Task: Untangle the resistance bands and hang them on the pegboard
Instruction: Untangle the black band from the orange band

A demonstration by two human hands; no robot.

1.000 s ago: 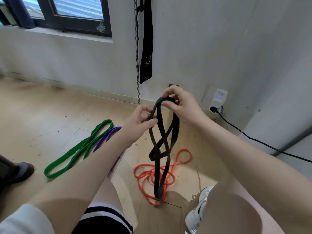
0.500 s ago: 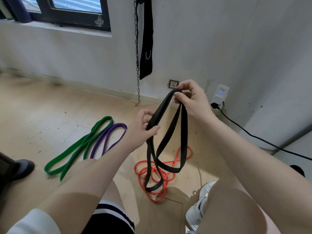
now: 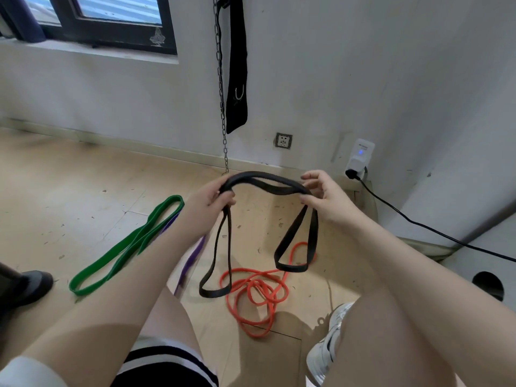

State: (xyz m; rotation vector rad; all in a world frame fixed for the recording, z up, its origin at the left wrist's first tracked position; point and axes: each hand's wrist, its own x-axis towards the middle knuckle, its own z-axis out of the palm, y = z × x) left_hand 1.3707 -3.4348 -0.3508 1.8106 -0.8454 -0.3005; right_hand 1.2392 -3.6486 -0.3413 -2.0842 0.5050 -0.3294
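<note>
Above the wooden floor [image 3: 83, 191], in front of the person's knees, both hands hold a black band [image 3: 265, 184] stretched between them. The left hand [image 3: 208, 201] has its grip clenched on one end of the arched top stretch, and the right hand [image 3: 325, 199] pinches the other end between thumb and fingers. From each hand a loop of the black band hangs down: the longer one under the left hand reaches lowest, the shorter one under the right hand ends higher, and the two loops hang apart. On the floor below them lies an orange band [image 3: 258, 294] in a tangle of coils. To the left lies a green band [image 3: 125, 247], doubled and flat, with a purple band [image 3: 191, 259] beside it, partly hidden by the left forearm. Against the wall [image 3: 307, 65] hang a metal chain [image 3: 222, 93] and a black strap [image 3: 237, 65]. Lower on the wall are a socket [image 3: 283, 141] and a white plug-in device [image 3: 360, 157] with a black cable [image 3: 418, 223] running off to the right. A white shoe [image 3: 326, 350] shows at the lower right.
</note>
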